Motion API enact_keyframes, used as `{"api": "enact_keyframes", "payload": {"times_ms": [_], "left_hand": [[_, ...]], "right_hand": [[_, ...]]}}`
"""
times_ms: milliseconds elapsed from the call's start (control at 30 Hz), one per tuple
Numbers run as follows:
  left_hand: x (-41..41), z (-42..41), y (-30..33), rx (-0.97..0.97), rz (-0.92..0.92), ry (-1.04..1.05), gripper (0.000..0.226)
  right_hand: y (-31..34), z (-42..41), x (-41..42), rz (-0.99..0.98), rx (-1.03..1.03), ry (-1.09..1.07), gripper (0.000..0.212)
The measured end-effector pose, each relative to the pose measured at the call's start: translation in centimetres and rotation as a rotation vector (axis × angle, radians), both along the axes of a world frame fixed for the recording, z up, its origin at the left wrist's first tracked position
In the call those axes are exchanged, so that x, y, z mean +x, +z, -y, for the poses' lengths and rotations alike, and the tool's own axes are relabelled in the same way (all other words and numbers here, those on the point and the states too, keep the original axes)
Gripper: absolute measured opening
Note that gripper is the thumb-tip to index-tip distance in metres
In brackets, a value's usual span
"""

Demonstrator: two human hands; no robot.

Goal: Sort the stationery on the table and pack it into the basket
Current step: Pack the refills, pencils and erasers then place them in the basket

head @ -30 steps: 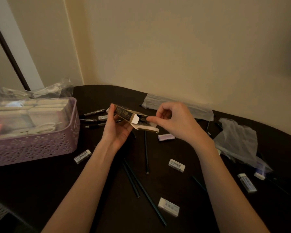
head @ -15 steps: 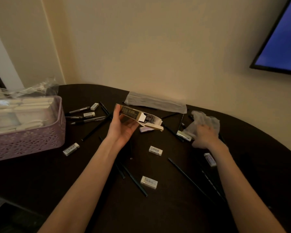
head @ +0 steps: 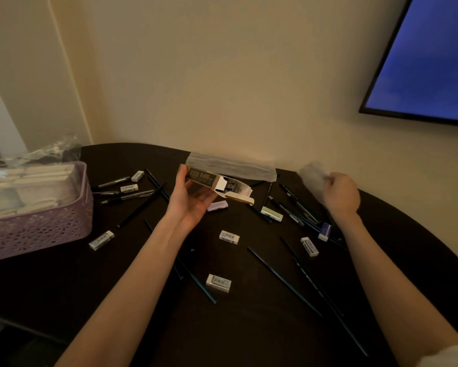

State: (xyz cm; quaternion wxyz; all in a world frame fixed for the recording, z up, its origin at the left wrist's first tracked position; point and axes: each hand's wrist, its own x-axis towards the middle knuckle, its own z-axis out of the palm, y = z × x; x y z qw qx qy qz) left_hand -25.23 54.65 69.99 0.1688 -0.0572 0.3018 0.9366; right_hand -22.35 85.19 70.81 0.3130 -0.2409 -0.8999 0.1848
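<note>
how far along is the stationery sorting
Partly done. The purple basket already holds pale boxes. In hand: the left hand holds an open pencil box, while the right hand grips a crumpled plastic bag. Left: erasers such as one near the table's front, plus loose pencils and pens.

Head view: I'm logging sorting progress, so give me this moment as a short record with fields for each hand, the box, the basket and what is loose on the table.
left hand: left hand holds the pencil box above the table
box state: end flap open, dark pencil ends showing inside
right hand: right hand grips a crumpled plastic bag at the table's far right
basket: purple basket at left, already holding pale packets
loose items: white erasers, dark pencils, pens scattered on the dark table
</note>
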Motion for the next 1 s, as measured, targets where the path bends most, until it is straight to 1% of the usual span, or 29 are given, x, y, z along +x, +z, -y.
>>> {"api": "enact_keyframes", "payload": {"times_ms": [67,200,267,333,367,433,500,567,633,733,767,833,867,933,1000], "left_hand": [[-0.1,-0.1,0.0,-0.004,-0.003,-0.003,0.052],[-0.1,-0.3,-0.5,-0.010,0.009,-0.007,0.052],[-0.1,-0.4,-0.6,-0.013,0.012,-0.004,0.048],[-0.1,-0.3,-0.8,-0.008,0.019,0.000,0.046],[-0.1,-0.3,-0.8,-0.005,0.022,0.001,0.045],[-0.2,-0.2,-0.9,-0.001,0.022,0.006,0.042],[-0.3,-0.2,-1.1,0.000,0.025,0.008,0.041],[-0.4,-0.2,-1.2,0.001,0.033,0.008,0.040],[-0.5,-0.5,-1.4,0.004,0.042,0.005,0.039],[-0.4,-0.7,-1.9,0.001,0.055,0.000,0.037],[-0.5,-0.8,-2.0,0.005,0.062,0.000,0.037],[-0.5,-0.8,-2.1,0.015,0.074,0.006,0.038],[-0.6,-0.8,-2.2,0.018,0.076,0.010,0.038],[-0.6,-0.9,-2.3,0.018,0.073,0.016,0.039],[-0.6,-1.0,-2.3,0.025,0.071,0.014,0.040]], "right_hand": [[0.4,-0.4,-0.8,-0.066,-0.079,0.053,0.024],[-0.7,0.8,-3.4,-0.046,-0.202,0.237,0.026],[-1.4,1.7,-4.8,-0.044,-0.284,0.274,0.026],[-1.6,2.6,-6.0,-0.059,-0.415,0.307,0.026],[-1.6,3.0,-6.4,-0.061,-0.506,0.343,0.030],[-1.4,3.5,-6.8,-0.037,-0.654,0.410,0.045],[-1.5,3.3,-7.2,-0.006,-0.666,0.432,0.049],[-2.0,2.7,-7.3,-0.007,-0.652,0.410,0.045],[-2.7,2.1,-7.0,0.041,-0.551,0.344,0.038],[-3.9,1.1,-5.8,0.269,-0.187,0.156,0.014],[-4.3,0.7,-5.5,0.349,-0.098,0.118,0.009],[-5.0,0.3,-5.2,0.469,-0.024,0.075,0.010],[-5.3,0.1,-5.2,0.494,-0.011,0.067,0.011],[-5.4,0.1,-5.2,0.509,0.044,0.065,0.009],[-5.2,0.3,-5.0,0.522,0.126,0.072,0.015]]}}
